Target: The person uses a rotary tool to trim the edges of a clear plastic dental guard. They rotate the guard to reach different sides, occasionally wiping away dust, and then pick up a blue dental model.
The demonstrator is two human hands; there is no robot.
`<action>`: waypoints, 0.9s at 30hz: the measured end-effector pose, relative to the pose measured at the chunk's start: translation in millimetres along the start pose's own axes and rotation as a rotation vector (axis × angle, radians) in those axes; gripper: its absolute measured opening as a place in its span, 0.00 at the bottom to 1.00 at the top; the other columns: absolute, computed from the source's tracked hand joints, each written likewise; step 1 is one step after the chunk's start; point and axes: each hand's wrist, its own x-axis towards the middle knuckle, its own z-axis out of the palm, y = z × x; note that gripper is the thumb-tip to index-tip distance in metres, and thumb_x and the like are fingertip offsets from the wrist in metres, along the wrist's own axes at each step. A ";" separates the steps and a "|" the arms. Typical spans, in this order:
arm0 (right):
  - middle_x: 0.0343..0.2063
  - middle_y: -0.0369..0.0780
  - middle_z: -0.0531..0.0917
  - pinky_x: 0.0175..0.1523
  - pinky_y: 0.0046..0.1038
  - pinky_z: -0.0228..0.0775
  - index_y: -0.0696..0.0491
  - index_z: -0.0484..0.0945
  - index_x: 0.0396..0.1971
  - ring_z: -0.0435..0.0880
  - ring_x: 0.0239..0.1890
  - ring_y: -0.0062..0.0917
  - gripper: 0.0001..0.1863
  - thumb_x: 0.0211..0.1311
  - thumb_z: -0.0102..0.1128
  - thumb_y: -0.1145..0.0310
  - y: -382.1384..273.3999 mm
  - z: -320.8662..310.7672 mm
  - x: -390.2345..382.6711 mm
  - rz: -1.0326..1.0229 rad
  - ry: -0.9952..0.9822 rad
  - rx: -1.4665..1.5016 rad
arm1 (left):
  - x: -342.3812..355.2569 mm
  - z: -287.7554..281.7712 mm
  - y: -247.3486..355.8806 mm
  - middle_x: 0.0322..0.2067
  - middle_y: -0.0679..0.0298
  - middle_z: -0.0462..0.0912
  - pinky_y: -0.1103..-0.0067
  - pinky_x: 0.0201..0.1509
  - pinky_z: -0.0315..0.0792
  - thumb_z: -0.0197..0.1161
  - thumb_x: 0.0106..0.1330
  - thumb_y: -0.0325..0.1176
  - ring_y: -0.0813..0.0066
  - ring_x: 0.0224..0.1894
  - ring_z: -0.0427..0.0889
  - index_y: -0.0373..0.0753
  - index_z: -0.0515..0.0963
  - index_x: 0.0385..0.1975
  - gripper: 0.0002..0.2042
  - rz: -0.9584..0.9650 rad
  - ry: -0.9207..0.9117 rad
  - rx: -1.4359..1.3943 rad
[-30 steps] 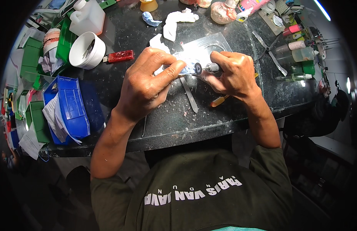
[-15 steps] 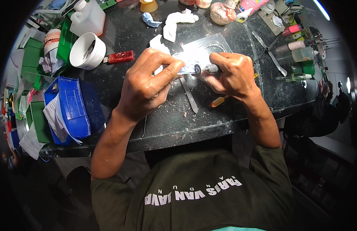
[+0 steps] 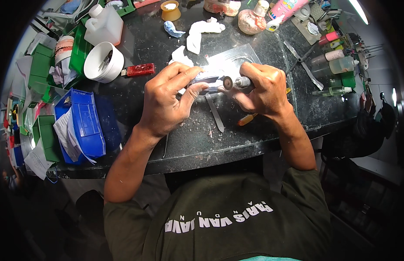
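Left hand (image 3: 169, 93) pinching a pale piece (image 3: 212, 75), right hand (image 3: 266, 89) gripping a rotary tool (image 3: 242, 82), close together above a dark bench (image 3: 189, 150).
Glare makes it hard to tell whether the tool's disc (image 3: 228, 82) touches the piece. The right hand partly covers a clear plate (image 3: 236, 51); a metal spatula (image 3: 215, 114) lies nearer the wearer, a white tub (image 3: 92, 65) and blue bin (image 3: 89, 130) to the left. White lettering (image 3: 220, 222) crosses the dark shirt (image 3: 236, 243).
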 end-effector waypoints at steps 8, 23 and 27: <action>0.17 0.39 0.80 0.23 0.34 0.72 0.52 0.75 0.24 0.83 0.18 0.34 0.26 0.53 0.78 0.45 -3.9 -0.1 1.1 0.027 -0.020 -0.014 | -0.7 3.9 2.5 0.39 0.59 0.86 0.81 0.43 0.78 0.73 0.65 0.25 0.77 0.39 0.85 0.31 0.86 0.47 0.12 -0.157 -0.007 -0.141; 0.17 0.34 0.78 0.25 0.31 0.69 0.48 0.89 0.46 0.79 0.18 0.28 0.22 0.46 0.77 0.71 11.3 -2.2 0.2 -0.250 0.102 0.264 | -2.5 2.1 -5.1 0.47 0.57 0.80 0.75 0.51 0.84 0.73 0.45 0.10 0.67 0.51 0.83 0.39 0.91 0.42 0.23 0.175 0.026 -0.141; 0.15 0.31 0.72 0.23 0.29 0.64 0.48 0.90 0.42 0.74 0.16 0.24 0.19 0.45 0.76 0.70 9.0 -6.0 0.7 -0.327 0.171 0.199 | 8.9 -7.7 2.6 0.50 0.55 0.79 0.79 0.47 0.84 0.78 0.52 0.21 0.69 0.49 0.85 0.39 0.87 0.50 0.22 0.159 0.032 0.042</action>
